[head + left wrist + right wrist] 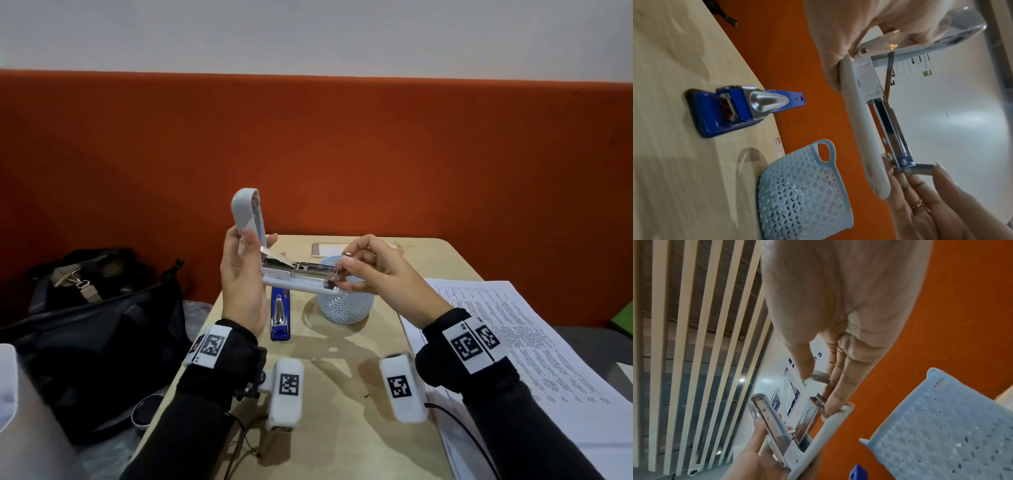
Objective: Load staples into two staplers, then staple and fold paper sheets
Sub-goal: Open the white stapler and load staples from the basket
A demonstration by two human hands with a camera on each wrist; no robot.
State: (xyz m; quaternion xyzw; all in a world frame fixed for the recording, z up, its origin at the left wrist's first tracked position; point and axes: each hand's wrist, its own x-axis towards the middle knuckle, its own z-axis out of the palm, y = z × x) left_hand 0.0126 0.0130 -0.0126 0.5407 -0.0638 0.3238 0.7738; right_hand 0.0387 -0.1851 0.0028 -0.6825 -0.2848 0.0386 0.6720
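Above the surface (342,428), pale grey plastic stapler (298,282) opened, channel lying left-right; left hand (241,274) gripping hinge end, right hand (370,270) pinching silver staple strip (920,169) at its right mouth (nearer hand).

Orange partition (342,154) under white wall (308,34), behind table (342,394).

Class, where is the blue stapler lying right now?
In the head view, the blue metal stapler lies closed on the beige table, left of the pale blue perforated basket, below the raised white stapler.
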